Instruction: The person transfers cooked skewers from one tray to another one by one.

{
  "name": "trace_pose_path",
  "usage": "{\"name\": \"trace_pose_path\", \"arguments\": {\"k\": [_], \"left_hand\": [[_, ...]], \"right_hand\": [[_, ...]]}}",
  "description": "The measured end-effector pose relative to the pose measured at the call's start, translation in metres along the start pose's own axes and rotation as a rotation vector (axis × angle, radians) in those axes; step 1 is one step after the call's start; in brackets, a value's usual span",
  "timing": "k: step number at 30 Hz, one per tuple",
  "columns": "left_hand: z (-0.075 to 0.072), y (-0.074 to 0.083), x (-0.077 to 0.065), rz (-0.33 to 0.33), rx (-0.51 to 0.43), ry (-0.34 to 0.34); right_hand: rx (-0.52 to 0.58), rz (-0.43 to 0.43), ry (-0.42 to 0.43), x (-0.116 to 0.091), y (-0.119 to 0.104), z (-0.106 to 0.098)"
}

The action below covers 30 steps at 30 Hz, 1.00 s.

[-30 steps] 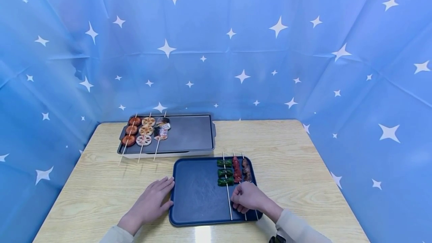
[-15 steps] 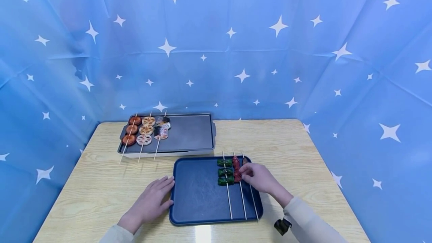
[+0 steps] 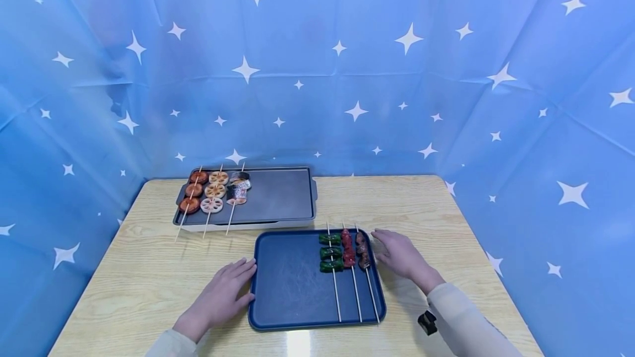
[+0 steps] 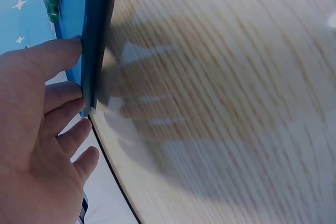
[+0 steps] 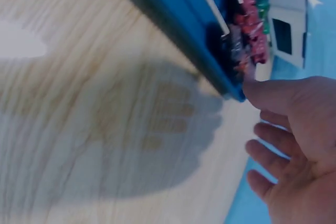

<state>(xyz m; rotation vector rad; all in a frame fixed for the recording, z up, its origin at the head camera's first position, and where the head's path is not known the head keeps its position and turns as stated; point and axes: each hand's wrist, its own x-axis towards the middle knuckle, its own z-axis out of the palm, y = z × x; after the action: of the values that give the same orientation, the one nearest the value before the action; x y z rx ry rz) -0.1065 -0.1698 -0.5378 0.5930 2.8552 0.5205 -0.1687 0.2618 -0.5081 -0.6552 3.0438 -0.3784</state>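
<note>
A blue tray lies at the front of the table. Along its right side three skewers stand side by side: green pepper, red meat and brown meat. My left hand, fingers extended, touches the tray's left edge; the left wrist view shows its thumb and fingertips at the tray wall. My right hand is beside the tray's upper right edge with fingers extended and nothing held. In the right wrist view its thumb is right at the tray corner, near the brown meat.
Behind the tray, to the left, stands a dark griddle on a pale base. On its left part lie skewers of brown round slices, lotus root and fish. A blue star-patterned curtain hangs behind the table.
My right hand has gone from the skewer sticks up over the meat, then off to the tray's right edge, uncovering the brown meat skewer. The left hand stays put.
</note>
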Motion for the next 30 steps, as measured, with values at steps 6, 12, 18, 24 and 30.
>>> {"name": "trace_pose_path", "arguments": {"k": [6,12,18,24,30], "left_hand": [[-0.001,0.001,0.001,-0.006,-0.006,0.001],[-0.003,0.003,0.001,-0.003,-0.019,0.007],[-0.007,0.001,0.000,-0.024,-0.062,0.062],[-0.019,-0.004,0.000,-0.047,-0.119,0.180],[-0.039,-0.009,-0.002,-0.171,-0.172,0.306]], "right_hand": [[-0.066,-0.053,-0.075,-0.006,0.010,0.005],[-0.041,-0.072,-0.120,-0.007,0.015,0.008],[0.000,-0.076,-0.144,-0.008,0.017,0.009],[-0.015,-0.083,-0.155,-0.007,0.018,0.009],[-0.004,-0.093,-0.166,-0.004,0.017,0.009]]}}
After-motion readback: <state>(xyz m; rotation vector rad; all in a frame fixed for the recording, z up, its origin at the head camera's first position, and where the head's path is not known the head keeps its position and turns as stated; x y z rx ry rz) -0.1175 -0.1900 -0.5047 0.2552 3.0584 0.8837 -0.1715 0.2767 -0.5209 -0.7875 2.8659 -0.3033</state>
